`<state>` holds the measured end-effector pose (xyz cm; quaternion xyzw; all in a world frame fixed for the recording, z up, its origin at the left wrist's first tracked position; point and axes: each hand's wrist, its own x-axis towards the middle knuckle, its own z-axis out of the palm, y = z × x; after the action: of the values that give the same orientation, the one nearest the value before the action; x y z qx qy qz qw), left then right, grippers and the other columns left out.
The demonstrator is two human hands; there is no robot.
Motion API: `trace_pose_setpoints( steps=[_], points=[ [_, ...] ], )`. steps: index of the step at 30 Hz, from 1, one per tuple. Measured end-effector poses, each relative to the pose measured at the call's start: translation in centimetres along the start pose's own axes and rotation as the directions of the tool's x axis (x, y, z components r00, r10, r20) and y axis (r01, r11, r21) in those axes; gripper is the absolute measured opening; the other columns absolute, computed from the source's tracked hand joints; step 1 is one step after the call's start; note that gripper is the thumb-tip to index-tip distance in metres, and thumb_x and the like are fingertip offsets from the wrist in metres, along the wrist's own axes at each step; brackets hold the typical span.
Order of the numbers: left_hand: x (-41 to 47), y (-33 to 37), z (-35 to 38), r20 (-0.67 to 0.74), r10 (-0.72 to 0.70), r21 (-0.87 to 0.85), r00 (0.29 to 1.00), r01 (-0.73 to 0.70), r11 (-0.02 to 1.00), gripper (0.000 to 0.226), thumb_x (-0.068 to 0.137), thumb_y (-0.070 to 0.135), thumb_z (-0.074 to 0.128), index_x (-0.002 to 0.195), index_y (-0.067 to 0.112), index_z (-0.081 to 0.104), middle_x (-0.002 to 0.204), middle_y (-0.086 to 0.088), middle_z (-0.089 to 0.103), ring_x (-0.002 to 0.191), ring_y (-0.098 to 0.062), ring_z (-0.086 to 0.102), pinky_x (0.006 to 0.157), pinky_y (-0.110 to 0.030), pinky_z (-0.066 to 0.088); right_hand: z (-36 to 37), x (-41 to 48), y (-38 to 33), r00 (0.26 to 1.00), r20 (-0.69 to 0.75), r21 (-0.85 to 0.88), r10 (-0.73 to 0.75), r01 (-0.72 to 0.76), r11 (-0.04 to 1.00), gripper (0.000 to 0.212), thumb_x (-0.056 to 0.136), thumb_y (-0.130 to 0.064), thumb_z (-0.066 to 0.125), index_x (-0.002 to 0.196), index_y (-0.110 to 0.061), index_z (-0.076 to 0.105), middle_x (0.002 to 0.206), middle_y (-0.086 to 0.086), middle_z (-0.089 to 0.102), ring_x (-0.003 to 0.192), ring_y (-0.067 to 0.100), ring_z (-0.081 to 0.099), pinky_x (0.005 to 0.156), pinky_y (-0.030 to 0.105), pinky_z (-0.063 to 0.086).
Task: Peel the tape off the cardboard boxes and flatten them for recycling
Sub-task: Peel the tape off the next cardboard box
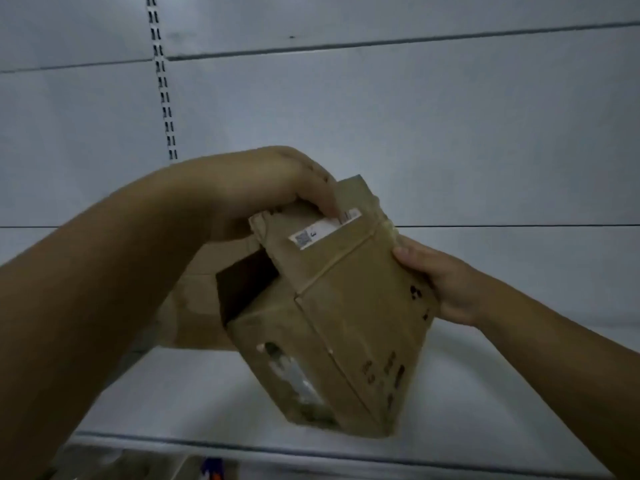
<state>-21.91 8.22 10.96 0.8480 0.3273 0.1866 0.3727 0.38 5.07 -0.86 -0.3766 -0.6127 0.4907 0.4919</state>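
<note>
While both hands, left hand [277, 188] and right hand [440, 282], grip the cardboard box [346, 323], its white label [323, 230] (blurred) reads "3".

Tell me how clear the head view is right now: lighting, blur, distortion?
Head view: dim, bluish light; cardboard box and both hands soft with motion blur; white label unreadable; wall lines bow from wide-angle distortion; no glare.

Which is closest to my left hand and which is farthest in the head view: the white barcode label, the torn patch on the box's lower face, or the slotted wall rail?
From the left hand:
1. White barcode label, on the cardboard box top face, at the fingertips.
2. Slotted wall rail, up and left on the wall.
3. Torn patch, low on the near face.
</note>
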Motion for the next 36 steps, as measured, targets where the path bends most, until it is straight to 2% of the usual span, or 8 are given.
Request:
trace_pose_setpoints(
  steps=[5, 10, 14, 17, 22, 29, 34, 36],
  points=[
    [4.6, -0.6, 3.9, 0.071, 0.104, -0.485, 0.992, -0.057, 0.872, 0.037, 0.089, 0.047, 0.047, 0.089, 0.013, 0.064, 0.075, -0.004, 0.066, 0.063, -0.016, 0.063, 0.064, -0.026, 0.053, -4.0, -2.5, -1.4, 0.936, -0.352, -0.173, -0.02, -0.044, 0.984, 0.031, 0.091, -0.035, 0.056, 0.103, -0.009, 0.07, 0.094, 0.008, 0.072, 0.085, 0.02, 0.067, 0.074, 0.03, 0.054],
    [7.5, -2.8, 6.8, 0.342, 0.255, -0.422, 0.905, -0.095, 0.902, 0.047, 0.072, 0.066, 0.051, 0.099, 0.033, 0.071, 0.087, 0.007, 0.07, 0.083, -0.009, 0.066, 0.084, -0.033, 0.048, -7.0, -5.5, -1.4, 0.817, -0.563, -0.224, 0.125, -0.297, 0.928, 0.029, 0.095, -0.025, 0.052, 0.1, -0.004, 0.07, 0.091, 0.013, 0.072, 0.076, 0.021, 0.067, 0.069, 0.03, 0.054],
    [9.0, -3.8, 7.9, 0.108, 0.262, -0.307, 0.959, -0.219, 0.926, 0.033, 0.075, 0.01, 0.075, 0.102, 0.026, 0.067, 0.093, 0.006, 0.072, 0.086, -0.007, 0.069, 0.076, -0.024, 0.056, -8.8, -7.4, -2.2, 0.668, -0.679, -0.148, 0.303, -0.529, 0.836, 0.022, 0.091, -0.017, 0.058, 0.079, -0.002, 0.068, 0.07, 0.011, 0.069, 0.058, 0.021, 0.065, 0.054, 0.024, 0.05],
    [10.2, -5.1, 9.0, -0.13, 0.186, -0.289, 0.974, -0.216, 0.933, 0.027, 0.07, 0.001, 0.078, 0.079, 0.026, 0.073, 0.078, 0.009, 0.072, 0.074, -0.008, 0.067, 0.061, -0.02, 0.052, -9.6, -8.0, -3.3, 0.573, -0.744, -0.14, 0.345, -0.638, 0.757, 0.019, 0.091, -0.013, 0.057, 0.081, 0.0, 0.066, 0.07, 0.014, 0.067, 0.063, 0.026, 0.063, 0.064, 0.032, 0.052],
    [12.1, -9.8, 10.9, -0.131, -0.114, -0.468, 0.985, 0.04, 0.883, 0.022, 0.076, 0.006, 0.072, 0.096, 0.014, 0.07, 0.093, -0.01, 0.072, 0.088, -0.028, 0.067, 0.069, -0.033, 0.054, -9.7, -7.6, -4.9, 0.648, -0.72, -0.091, 0.25, -0.445, 0.891, 0.032, 0.092, -0.043, 0.052, 0.098, -0.015, 0.066, 0.094, 0.006, 0.068, 0.085, 0.022, 0.064, 0.08, 0.034, 0.051],
    [12.4, -15.6, 14.6, -0.115, -0.268, -0.413, 0.956, 0.2, 0.889, 0.039, 0.077, 0.007, 0.074, 0.114, 0.005, 0.06, 0.092, -0.012, 0.065, 0.079, -0.02, 0.061, 0.061, -0.025, 0.047, -7.3, -5.2, -0.6, 0.659, -0.727, -0.318, 0.195, -0.575, 0.754, 0.027, 0.092, -0.039, 0.055, 0.103, -0.015, 0.058, 0.098, 0.008, 0.068, 0.084, 0.023, 0.063, 0.079, 0.037, 0.048],
    [12.9, -15.3, 13.8, -0.375, -0.088, -0.372, 0.923, -0.063, 0.926, 0.031, 0.09, 0.019, 0.063, 0.12, 0.017, 0.056, 0.115, -0.004, 0.059, 0.099, -0.017, 0.055, 0.082, -0.028, 0.043, -8.9, -4.9, 0.3, 0.566, -0.798, -0.185, 0.205, -0.555, 0.811, 0.039, 0.095, -0.029, 0.052, 0.133, -0.027, 0.044, 0.097, -0.001, 0.06, 0.079, 0.016, 0.062, 0.071, 0.031, 0.051],
    [12.6, -14.4, 13.6, -0.428, 0.052, -0.41, 0.902, -0.245, 0.879, 0.023, 0.094, 0.025, 0.056, 0.117, 0.025, 0.056, 0.116, 0.003, 0.06, 0.107, -0.013, 0.056, 0.086, -0.024, 0.046, -9.3, -4.8, 1.2, 0.561, -0.794, -0.193, 0.234, -0.598, 0.778, 0.029, 0.095, -0.027, 0.052, 0.123, -0.024, 0.055, 0.092, -0.001, 0.062, 0.072, 0.014, 0.06, 0.062, 0.027, 0.049]
  ],
)
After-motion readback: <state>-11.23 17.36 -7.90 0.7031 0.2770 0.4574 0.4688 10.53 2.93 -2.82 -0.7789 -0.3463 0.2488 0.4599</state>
